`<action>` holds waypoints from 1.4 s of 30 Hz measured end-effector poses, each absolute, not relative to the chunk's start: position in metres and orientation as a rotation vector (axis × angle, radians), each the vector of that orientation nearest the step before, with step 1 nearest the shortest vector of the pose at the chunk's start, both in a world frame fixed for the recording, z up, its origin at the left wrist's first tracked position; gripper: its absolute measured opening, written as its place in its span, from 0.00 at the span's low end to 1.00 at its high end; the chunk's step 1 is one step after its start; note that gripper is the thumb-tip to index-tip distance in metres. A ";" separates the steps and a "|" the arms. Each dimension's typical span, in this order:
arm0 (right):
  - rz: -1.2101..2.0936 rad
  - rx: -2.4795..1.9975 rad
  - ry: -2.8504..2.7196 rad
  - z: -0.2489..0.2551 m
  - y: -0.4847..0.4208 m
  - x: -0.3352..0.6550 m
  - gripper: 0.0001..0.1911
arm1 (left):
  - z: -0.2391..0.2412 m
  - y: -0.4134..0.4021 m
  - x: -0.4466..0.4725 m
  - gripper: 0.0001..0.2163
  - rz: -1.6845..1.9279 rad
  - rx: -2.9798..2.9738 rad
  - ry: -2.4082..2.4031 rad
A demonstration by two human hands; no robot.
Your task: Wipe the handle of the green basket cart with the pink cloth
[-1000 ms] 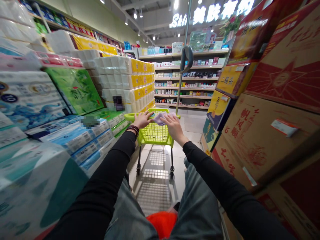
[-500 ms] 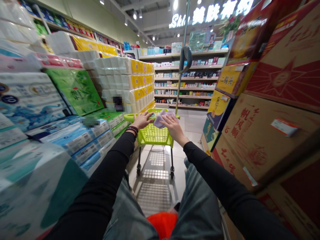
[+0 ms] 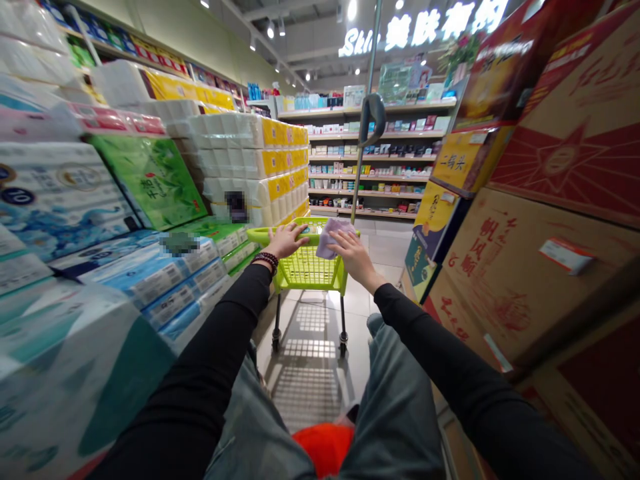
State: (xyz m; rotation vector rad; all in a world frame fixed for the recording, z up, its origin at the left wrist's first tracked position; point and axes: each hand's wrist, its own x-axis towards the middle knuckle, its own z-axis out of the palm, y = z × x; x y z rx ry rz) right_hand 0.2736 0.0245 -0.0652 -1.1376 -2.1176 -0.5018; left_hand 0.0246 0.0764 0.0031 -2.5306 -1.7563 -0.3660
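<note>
A lime-green shopping cart (image 3: 310, 267) with a mesh basket stands in front of my knees. My left hand (image 3: 287, 241), with a dark bead bracelet at the wrist, holds the left part of its handle rim, fingers over the top. On the right end of the rim lies a crumpled light-purple cloth (image 3: 329, 241). My right hand (image 3: 354, 255) presses this cloth against the rim with its fingers, the fingertips resting on the fabric. The cloth covers the rim beneath it.
Stacked tissue packs (image 3: 165, 280) line the left side, with toilet-roll bundles (image 3: 240, 157) behind. Cardboard cartons (image 3: 505, 267) rise close on the right. A glass door handle (image 3: 371, 120) stands beyond the cart, before product shelves (image 3: 370, 157). Something orange-red (image 3: 325, 450) is between my legs.
My right hand and the purple cloth have slid a little to the right along the cart's rim. My left hand keeps its place on the handle.
</note>
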 end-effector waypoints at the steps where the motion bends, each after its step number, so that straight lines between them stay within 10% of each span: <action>1: -0.496 -1.134 -2.135 -0.064 0.027 0.267 0.25 | 0.003 0.076 0.024 0.30 -0.366 -2.533 -1.753; 42: -0.356 -1.331 -2.023 -0.032 0.027 0.218 0.27 | -0.003 0.071 0.007 0.29 -0.462 -2.505 -1.738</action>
